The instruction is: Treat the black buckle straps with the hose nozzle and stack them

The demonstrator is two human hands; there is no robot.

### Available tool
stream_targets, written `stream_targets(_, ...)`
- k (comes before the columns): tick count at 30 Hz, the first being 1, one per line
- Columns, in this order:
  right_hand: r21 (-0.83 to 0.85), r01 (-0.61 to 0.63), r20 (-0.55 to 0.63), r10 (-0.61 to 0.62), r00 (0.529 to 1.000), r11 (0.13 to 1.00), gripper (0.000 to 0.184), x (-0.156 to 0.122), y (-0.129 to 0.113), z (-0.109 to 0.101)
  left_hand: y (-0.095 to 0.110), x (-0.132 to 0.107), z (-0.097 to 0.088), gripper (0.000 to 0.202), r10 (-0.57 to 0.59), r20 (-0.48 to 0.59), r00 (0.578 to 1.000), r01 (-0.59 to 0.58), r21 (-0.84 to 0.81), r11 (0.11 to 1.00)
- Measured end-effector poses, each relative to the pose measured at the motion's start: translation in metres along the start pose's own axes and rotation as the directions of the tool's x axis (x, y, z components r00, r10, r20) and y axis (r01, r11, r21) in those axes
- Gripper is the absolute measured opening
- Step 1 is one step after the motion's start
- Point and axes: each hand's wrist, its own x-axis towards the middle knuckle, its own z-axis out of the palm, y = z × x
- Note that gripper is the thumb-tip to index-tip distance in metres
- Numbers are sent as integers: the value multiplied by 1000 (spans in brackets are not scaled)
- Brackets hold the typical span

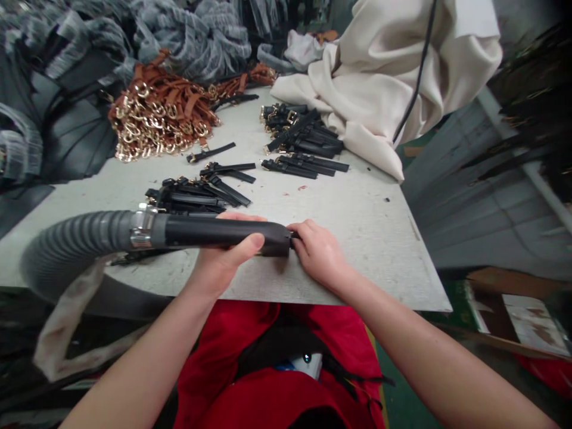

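Note:
My left hand [223,262] is wrapped round the black tube nozzle [210,231] of a grey corrugated hose [102,229], thumb on top. At the nozzle's open end, my right hand [322,253] is closed with fingertips pinched on a small dark piece [294,236], most of which is hidden; it looks like the end of a black strap. Behind the nozzle lies a pile of black buckle straps [190,195], partly covered by it. Further back are more black straps [308,165] in a row and a heap of them [301,131] with gold buckles.
Brown straps with gold clasps [161,113] are heaped at the back left of the white table [357,238]. Beige cloth [375,77] drapes over the back right. Grey-wrapped bundles [192,36] stand behind. An open cardboard box [513,310] is at the lower right.

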Motion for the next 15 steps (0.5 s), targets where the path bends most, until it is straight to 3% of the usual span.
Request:
stream_targets(7,9,6,-19,-6,1000,1000,34,2,3,0,3,2,9,30,-12,-90,996,5,-81,997)
stream_targets(12,18,-11,3,11,1000,1000,37,4,4,-2,-8,-2,12,38,-155,-165,974,111,-251,962)
stream_targets(15,34,-18,-6,19,1000,999,39,4,6,0,-13,-5,15,40,-172,-221,960,92,-332,939)
